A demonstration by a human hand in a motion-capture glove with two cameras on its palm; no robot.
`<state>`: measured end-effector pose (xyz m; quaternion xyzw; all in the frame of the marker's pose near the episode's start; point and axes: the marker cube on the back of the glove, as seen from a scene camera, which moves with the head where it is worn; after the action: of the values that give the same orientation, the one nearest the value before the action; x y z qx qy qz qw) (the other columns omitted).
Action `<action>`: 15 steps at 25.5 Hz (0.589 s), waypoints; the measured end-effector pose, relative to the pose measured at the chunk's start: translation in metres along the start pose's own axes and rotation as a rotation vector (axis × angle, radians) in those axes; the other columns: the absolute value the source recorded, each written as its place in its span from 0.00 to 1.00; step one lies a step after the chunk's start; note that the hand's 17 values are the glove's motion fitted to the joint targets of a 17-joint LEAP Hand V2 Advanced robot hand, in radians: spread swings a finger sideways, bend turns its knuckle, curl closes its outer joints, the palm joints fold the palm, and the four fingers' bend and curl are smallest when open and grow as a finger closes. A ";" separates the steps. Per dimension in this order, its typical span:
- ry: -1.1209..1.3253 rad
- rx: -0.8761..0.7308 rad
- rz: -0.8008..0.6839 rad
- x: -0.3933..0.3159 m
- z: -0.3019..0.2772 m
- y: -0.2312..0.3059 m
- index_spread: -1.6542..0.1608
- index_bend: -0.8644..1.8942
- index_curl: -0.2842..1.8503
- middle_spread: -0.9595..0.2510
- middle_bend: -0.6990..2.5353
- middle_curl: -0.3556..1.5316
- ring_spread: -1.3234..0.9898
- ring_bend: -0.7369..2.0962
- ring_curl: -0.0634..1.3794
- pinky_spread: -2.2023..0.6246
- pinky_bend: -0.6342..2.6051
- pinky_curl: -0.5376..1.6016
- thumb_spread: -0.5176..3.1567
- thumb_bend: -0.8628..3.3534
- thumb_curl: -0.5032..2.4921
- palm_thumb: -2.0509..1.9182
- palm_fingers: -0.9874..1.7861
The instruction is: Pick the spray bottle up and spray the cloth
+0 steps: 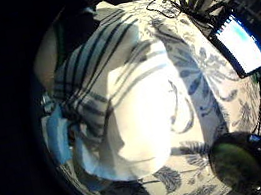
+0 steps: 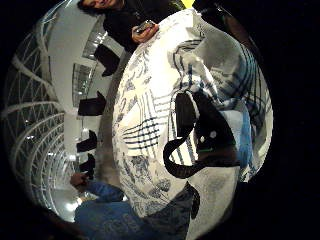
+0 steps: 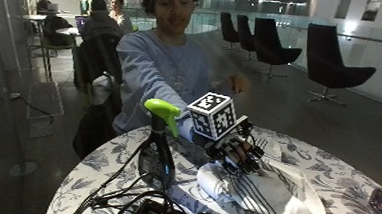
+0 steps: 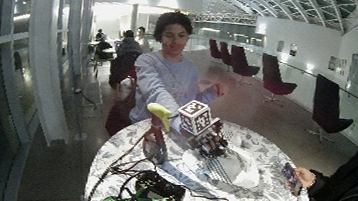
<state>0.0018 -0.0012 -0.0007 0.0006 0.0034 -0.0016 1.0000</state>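
Gloved hand over the cloth; bottle upright beside it.

Outside view: a person at a round table (image 3: 346,181) with a leaf-print cover reaches the gloved right hand (image 3: 236,154) down onto a white striped cloth (image 3: 272,189). The fingers (image 3: 247,163) hang loosely curled on the cloth's upper edge; whether they pinch it I cannot tell. The bottle (image 3: 158,152), dark with a green spray head, stands upright just beside the hand, not touched by it. Cables (image 3: 115,195) lie near its base.
Wide outside view: same layout, the hand (image 4: 209,140) over the cloth (image 4: 235,169), the bottle (image 4: 156,138) beside it.
Little finger side palm view: the cloth (image 1: 120,99) fills much of the frame, bunched on the table (image 1: 208,78); a lit screen (image 1: 240,43) lies at the edge.
Thumb side palm view: the cloth (image 2: 145,130) lies on the table, black straps in front.
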 end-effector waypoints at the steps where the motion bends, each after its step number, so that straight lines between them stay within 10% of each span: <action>1: 0.000 -0.001 0.001 0.000 0.000 0.000 0.80 0.40 0.17 0.80 0.31 0.23 0.58 0.35 0.08 0.81 0.29 0.28 0.25 0.28 0.20 0.64 0.55; 15: 0.006 -0.015 -0.018 0.003 -0.002 0.002 0.71 0.38 0.24 0.81 0.31 0.30 0.59 0.35 0.16 0.85 0.28 0.34 0.42 0.29 0.24 0.67 0.54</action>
<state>0.0044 0.0008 -0.0027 -0.0069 0.0062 -0.0106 0.9999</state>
